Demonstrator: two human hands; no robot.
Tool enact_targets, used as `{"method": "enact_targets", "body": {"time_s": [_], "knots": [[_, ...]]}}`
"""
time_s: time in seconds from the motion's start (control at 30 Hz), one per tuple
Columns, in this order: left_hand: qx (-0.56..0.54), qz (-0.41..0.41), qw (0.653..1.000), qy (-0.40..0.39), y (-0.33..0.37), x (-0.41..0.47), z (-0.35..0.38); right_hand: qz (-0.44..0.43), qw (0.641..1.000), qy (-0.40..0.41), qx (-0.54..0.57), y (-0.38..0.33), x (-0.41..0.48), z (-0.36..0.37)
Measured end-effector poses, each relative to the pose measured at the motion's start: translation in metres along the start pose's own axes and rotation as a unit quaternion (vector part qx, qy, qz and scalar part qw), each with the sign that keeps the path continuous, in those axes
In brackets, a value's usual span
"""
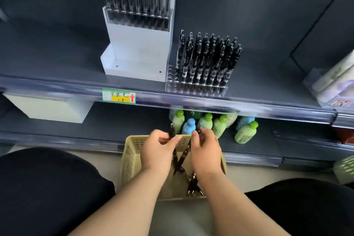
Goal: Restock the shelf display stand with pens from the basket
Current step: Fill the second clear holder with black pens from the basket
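A beige perforated basket [130, 157] sits on the floor in front of me with several black pens [193, 186] lying in it. My left hand [157, 153] grips one black pen [172, 132] over the basket, its clip end sticking up. My right hand [205, 151] pinches another black pen [185, 152] that slants down and crosses the first. On the shelf above stands a clear display stand [195, 86] holding several upright black pens; its left holes are bare.
A white stand [134, 50] with more pens rises left of the clear one. A price label [118, 96] hangs on the shelf rail. Green and blue bottles [218, 125] stand on the lower shelf behind the basket. My knees flank the basket.
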State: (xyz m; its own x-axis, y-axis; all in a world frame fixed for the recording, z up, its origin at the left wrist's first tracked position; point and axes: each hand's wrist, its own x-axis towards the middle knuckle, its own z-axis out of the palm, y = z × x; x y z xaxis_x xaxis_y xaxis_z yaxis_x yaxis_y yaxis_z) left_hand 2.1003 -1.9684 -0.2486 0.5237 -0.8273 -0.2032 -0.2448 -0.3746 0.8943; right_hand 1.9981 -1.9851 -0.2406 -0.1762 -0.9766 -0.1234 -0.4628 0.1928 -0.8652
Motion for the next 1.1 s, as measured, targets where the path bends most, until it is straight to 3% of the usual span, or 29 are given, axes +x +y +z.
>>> {"method": "enact_targets", "body": {"time_s": [0.2, 0.5, 0.73, 1.1], "knots": [[-0.008, 0.156, 0.987, 0.034, 0.08, 0.006, -0.047, -0.081, 0.989, 0.023, 0.117, -0.061, 0.01, -0.03], [-0.046, 0.236, 0.97, 0.034, 0.164, 0.056, -0.078, -0.225, 0.963, -0.001, 0.148, -0.155, 0.048, -0.069], [-0.072, 0.241, 0.967, 0.047, 0.177, 0.087, -0.075, -0.333, 0.942, 0.01, 0.037, -0.203, 0.089, -0.075], [-0.015, 0.258, 0.965, 0.056, 0.179, 0.111, -0.07, -0.388, 0.915, -0.016, -0.112, -0.213, 0.128, -0.045]]}}
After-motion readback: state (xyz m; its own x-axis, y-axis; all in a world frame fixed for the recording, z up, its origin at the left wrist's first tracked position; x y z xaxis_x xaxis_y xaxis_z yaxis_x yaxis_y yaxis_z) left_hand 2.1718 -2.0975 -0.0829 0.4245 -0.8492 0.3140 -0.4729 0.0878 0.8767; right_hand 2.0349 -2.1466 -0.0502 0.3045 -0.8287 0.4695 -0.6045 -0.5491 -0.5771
